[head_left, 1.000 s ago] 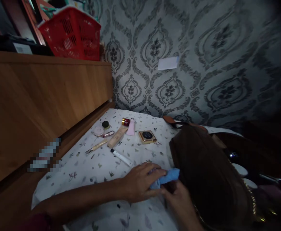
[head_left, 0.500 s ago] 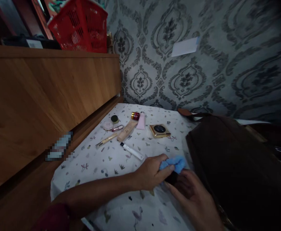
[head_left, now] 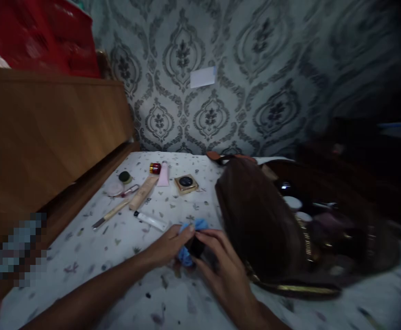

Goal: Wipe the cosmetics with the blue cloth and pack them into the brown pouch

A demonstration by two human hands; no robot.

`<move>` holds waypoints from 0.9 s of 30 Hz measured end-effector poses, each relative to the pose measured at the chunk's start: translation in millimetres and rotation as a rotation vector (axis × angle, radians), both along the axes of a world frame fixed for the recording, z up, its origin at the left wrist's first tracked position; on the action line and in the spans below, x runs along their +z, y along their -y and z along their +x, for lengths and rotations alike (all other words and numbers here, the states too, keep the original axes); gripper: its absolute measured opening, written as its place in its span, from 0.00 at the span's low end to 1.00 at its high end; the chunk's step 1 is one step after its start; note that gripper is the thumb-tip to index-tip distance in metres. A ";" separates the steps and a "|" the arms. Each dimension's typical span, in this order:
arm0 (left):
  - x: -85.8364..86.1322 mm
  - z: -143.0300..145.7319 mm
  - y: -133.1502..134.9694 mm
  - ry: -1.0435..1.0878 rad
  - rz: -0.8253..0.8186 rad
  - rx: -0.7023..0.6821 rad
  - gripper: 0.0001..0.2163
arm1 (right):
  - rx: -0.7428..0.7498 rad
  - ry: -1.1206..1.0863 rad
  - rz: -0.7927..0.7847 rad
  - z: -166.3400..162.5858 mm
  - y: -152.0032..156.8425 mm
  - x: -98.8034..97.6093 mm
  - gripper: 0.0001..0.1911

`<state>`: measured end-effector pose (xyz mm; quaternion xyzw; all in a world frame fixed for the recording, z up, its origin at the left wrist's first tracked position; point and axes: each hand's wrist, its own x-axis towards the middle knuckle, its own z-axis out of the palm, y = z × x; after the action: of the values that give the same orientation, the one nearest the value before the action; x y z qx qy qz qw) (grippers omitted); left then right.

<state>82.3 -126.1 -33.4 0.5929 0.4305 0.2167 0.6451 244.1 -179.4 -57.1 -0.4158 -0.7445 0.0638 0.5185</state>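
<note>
One small, dark, blocky object (head_left: 196, 247) is grasped in the right hand's (head_left: 227, 272) grip against one crumpled, soft blue cloth (head_left: 185, 256), pinched by the left hand (head_left: 167, 245), above a white printed sheet (head_left: 93, 247). Nearby: one brown, leathery open bag (head_left: 258, 215), nine small cosmetics (head_left: 143, 192).

Decent gap between the brown bag (head_left: 255, 215) and gold compact (head_left: 186, 184) tbh, but the right hand (head_left: 226, 263) blocks the bag's near-left side.

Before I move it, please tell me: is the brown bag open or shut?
Open: the brown bag gapes at its gold zipper, and a round white item shows inside.
</note>
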 end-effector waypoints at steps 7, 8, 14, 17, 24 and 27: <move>1.4 -5.1 3.1 -0.080 -0.010 -0.044 0.34 | 0.026 -0.062 -0.223 -2.8 6.2 5.7 0.23; 2.5 -4.5 3.8 -0.101 -0.015 -0.026 0.34 | 0.020 -0.074 -0.230 -3.1 6.0 5.4 0.24; 1.9 -2.6 6.6 -0.097 0.019 0.012 0.34 | 0.019 -0.128 -0.230 -3.8 3.8 4.1 0.25; 1.3 -2.5 7.1 -0.098 0.044 0.050 0.34 | 0.031 -0.115 -0.224 -4.1 3.4 5.6 0.22; 4.5 -0.3 7.1 -0.045 0.024 0.163 0.32 | 0.038 -0.151 -0.326 -2.3 2.2 7.2 0.18; 1.0 -2.2 6.8 -0.047 0.028 0.173 0.32 | 0.041 -0.168 -0.334 -1.9 1.4 7.8 0.18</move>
<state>80.1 -132.9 -32.4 0.5676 0.4917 0.2637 0.6054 242.2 -180.8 -49.3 -0.4742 -0.6858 0.2316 0.5012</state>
